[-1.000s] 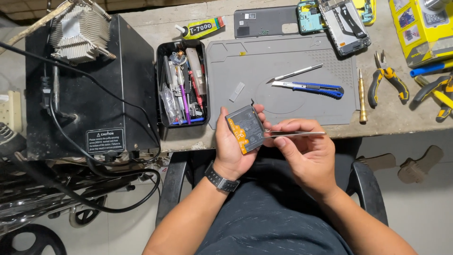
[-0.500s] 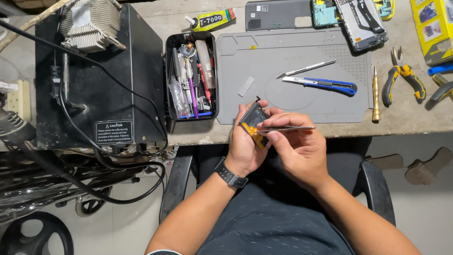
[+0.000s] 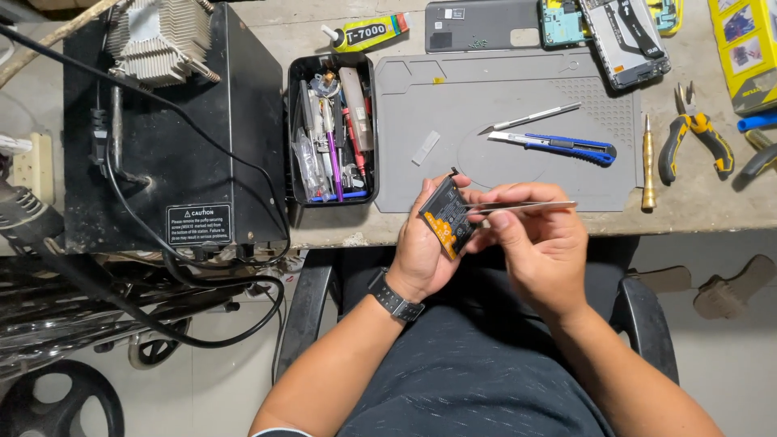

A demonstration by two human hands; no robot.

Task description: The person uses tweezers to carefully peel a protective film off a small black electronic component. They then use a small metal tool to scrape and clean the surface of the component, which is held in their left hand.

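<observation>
The battery (image 3: 447, 218) is black with an orange patch. Grey mat (image 3: 518, 121) on the pale, worn bench (image 3: 696, 194). The utility knife (image 3: 558, 146) is blue and black, the pliers (image 3: 688, 133) yellow-and-black handled, the tool tray (image 3: 293, 129) black, the box (image 3: 745, 48) yellow, the wristwatch (image 3: 394, 298) black.

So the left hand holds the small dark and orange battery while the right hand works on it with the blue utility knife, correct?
Not quite. The left hand does hold the small dark and orange battery, but the right hand holds thin metal tweezers against it. The blue utility knife lies untouched on the grey mat, as the head view shows.
</observation>
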